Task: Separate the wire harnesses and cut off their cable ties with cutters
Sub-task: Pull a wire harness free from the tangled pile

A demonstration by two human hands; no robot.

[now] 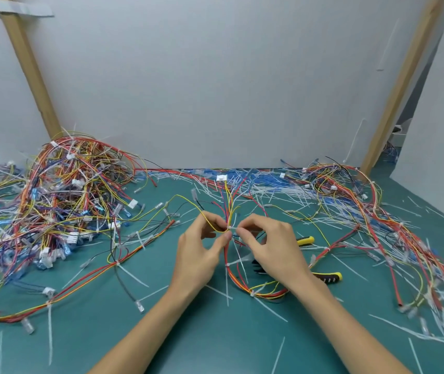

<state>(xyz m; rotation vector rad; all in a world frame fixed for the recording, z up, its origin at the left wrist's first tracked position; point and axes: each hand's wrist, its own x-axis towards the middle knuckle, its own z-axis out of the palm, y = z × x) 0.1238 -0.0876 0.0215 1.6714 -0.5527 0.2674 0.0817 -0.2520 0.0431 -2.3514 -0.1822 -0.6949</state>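
Both hands are on one harness [229,273], right in the middle of the green mat [188,341]. My left hand [202,252] pinches the bundle of red and yellow wires between thumb and forefinger, right at the white cable tie [229,228]. My right hand [272,247] comes in from the other side, fingertips nipped on that same tie. So it's a narrow fingertip hold on both sides, meeting at one spot, with nothing in either palm.

These wires look feather-light and floppy. Above the tie they fan out loose toward the wall; below it they sag in a loop on the mat, curling back toward me. I reckon the only firm place to take hold is at the tie itself, where the strands are cinched together. Grab anywhere else and the bundle will just bend away. The tie is small, hard and probably slick, so it wants fingertips, not a fist. The insulation looks thin too, so a blade must bite the tie and never the wire.

The cutters [328,278] lie on the mat under and just beyond my right wrist, not in my hand, their yellow-and-black handles poking out to its right. A big tangled heap [61,190] sits far left, a second heap [350,190] far right, and cut offcuts [269,195] litter the mat between them.
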